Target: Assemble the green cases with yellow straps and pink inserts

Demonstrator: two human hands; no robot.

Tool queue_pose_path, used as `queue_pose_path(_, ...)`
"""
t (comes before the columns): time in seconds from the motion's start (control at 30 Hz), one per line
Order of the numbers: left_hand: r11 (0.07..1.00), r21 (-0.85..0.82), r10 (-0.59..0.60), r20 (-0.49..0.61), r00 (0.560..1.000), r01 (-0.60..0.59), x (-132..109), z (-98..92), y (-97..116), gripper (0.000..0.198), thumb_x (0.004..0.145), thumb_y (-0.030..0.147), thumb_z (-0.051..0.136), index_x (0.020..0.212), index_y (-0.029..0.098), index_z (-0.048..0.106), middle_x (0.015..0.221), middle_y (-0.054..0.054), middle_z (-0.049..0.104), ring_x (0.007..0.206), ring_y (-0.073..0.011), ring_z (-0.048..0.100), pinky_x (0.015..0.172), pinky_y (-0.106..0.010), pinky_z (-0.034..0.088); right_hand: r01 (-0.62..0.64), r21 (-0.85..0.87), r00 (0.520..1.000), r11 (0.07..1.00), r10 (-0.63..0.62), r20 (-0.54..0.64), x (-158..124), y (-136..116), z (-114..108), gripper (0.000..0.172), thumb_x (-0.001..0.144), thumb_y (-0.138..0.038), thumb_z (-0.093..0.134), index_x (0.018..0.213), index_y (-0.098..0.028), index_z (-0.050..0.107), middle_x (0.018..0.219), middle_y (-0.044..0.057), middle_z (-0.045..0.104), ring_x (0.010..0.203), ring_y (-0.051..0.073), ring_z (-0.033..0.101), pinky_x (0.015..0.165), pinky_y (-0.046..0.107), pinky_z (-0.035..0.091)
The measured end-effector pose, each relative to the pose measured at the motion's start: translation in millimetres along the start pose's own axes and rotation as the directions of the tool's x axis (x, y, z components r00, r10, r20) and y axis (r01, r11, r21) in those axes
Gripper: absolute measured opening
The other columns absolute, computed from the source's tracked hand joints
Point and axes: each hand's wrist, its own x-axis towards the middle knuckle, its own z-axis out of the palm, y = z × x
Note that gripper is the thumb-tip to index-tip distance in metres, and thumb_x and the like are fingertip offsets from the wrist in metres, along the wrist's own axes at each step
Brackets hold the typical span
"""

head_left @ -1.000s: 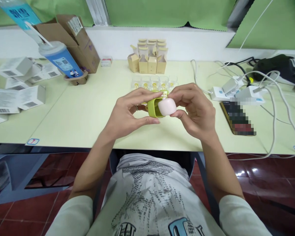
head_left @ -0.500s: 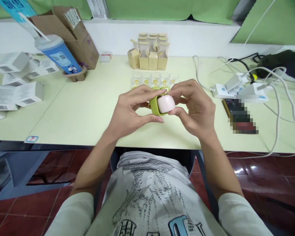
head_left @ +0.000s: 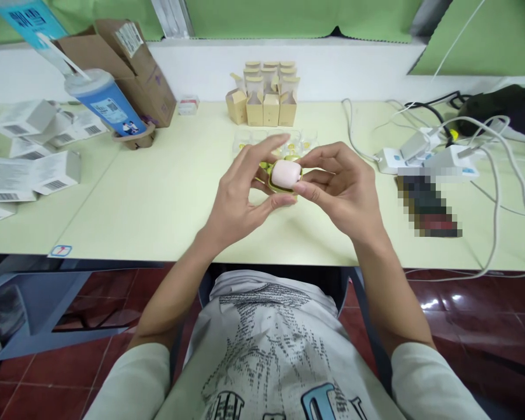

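Note:
Above the table, a small pale pink rounded case (head_left: 286, 174) sits inside a lime-green cover (head_left: 277, 188). My left hand (head_left: 244, 195) is curled around the left side of this cover, thumb below and index finger raised above it. On the opposite side, my right hand (head_left: 339, 189) has its thumb on the lower right edge of the pink case and its fingertips at the top right of the cover. Partly hidden behind my hands is a clear plastic tray (head_left: 308, 142) with round compartments and yellow marks.
Small open tan boxes (head_left: 262, 109) stand at the back. White boxes (head_left: 35, 119), a blue-labelled cup (head_left: 109, 105) and a cardboard box (head_left: 151, 87) are on the left. Power strips (head_left: 452, 160), white cables and a pixelated dark item (head_left: 431, 204) lie to the right.
The pink case and green cover have turned and shifted slightly left, so the pink face points more toward me. My left index finger has lifted off the cover's top.

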Motion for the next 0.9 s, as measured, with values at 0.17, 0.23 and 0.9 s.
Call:
queue_pose_path(0.17, 0.999, 0.01, 0.042, 0.047, 0.998, -0.043, 5, -11.2, 13, 0.039, 0.108, 0.058, 0.074, 0.138, 0.033, 0.077, 0.134, -0.007, 0.079, 0.125, -0.0265, 0.081, 0.084, -0.034, 0.077, 0.035, -0.085, 0.999, 0.996, -0.033, 0.017, -4, -9, -2, 0.037, 0.09, -0.051, 0.098, 0.106, -0.028, 0.074, 0.114, 0.002, 0.083, 0.096, 0.021, 0.083, 0.091, 0.039, 0.077)
queue_pose_path(0.23, 0.998, 0.008, 0.056, 0.073, 0.996, -0.056, 5, -10.9, 15, 0.04, 0.108, 0.058, 0.075, 0.14, 0.034, 0.077, 0.136, -0.007, 0.08, 0.127, -0.0275, 0.08, 0.085, -0.036, 0.078, 0.085, -0.151, 0.996, 0.985, -0.085, 0.01, -6, -12, 1, 0.027, 0.093, -0.042, 0.094, 0.105, -0.028, 0.074, 0.108, 0.001, 0.083, 0.093, 0.02, 0.083, 0.091, 0.038, 0.077)
queue_pose_path(0.9, 0.996, -0.059, 0.066, 0.028, 0.997, -0.064, 2, -8.1, 12, 0.041, 0.101, 0.058, 0.083, 0.139, 0.042, 0.083, 0.128, -0.002, 0.083, 0.116, -0.0234, 0.083, 0.09, -0.038, 0.078, 0.27, -0.349, 0.96, 0.898, -0.28, 0.022, -15, -23, 1, 0.025, 0.089, -0.017, 0.081, 0.111, -0.028, 0.077, 0.106, 0.0, 0.085, 0.084, 0.023, 0.083, 0.08, 0.045, 0.078)
